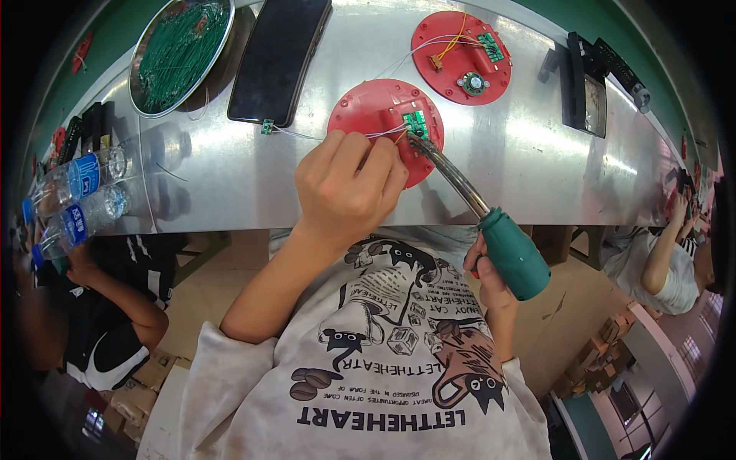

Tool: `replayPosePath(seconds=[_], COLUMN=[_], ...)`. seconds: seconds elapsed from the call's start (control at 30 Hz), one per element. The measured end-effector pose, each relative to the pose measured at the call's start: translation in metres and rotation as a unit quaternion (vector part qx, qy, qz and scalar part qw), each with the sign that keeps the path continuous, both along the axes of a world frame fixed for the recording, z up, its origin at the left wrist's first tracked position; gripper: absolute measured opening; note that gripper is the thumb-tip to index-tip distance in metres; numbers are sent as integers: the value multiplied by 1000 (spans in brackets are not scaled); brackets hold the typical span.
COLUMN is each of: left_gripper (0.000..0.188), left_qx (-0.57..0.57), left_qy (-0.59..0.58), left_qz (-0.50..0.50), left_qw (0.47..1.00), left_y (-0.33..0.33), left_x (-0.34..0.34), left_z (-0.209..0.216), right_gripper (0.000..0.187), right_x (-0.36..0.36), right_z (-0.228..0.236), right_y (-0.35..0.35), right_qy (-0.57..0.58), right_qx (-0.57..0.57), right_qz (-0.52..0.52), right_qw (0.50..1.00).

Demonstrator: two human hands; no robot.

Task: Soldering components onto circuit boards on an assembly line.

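Observation:
My right hand [491,276] is wrapped round the green handle of a soldering iron [515,253]. Its metal tip reaches up and left onto a small green circuit board [415,124] on a round red plastic disc [360,100]. Over the lower left of that disc, my left hand [349,180] has its fingers pinched together by thin white and orange wires. What the fingertips grip is mostly hidden by the hand, but wires run out from them toward the board. A white wire leads left to a tiny green board [267,126] beside the phone.
A second red disc [452,65] with board, speaker and wires lies at the back right. At the back left are a metal bowl [146,103] of green wires and a black phone [272,61]. Plastic bottles [84,176] stand left; a black stand [586,84] is right. Other people sit at both sides.

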State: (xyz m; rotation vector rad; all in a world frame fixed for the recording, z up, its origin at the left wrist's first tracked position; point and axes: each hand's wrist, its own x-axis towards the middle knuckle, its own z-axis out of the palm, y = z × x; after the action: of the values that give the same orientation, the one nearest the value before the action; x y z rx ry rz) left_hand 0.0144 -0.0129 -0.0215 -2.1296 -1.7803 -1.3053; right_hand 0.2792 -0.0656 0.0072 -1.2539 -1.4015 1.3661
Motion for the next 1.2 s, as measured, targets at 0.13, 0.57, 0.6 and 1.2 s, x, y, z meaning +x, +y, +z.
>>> replayPosePath(seconds=[0.13,0.57,0.6,1.2], left_gripper=[13,15,14,41], left_qx=[-2,0,-5,68], left_qy=[3,3,1,-53], left_qz=[5,8,8,13], left_qw=[1000,1000,1000,996], left_y=[-1,-1,-3,-21], left_x=[1,2,2,-14], left_z=[-1,0,1,55], right_gripper=[55,54,54,54], right_x=[-5,3,5,5], right_z=[4,-2,-4,-1], right_y=[-3,-3,-4,0], right_qy=[71,42,53,57], right_qx=[-26,2,1,11], right_qz=[-41,-25,-24,-25], right_qw=[996,999,998,998])
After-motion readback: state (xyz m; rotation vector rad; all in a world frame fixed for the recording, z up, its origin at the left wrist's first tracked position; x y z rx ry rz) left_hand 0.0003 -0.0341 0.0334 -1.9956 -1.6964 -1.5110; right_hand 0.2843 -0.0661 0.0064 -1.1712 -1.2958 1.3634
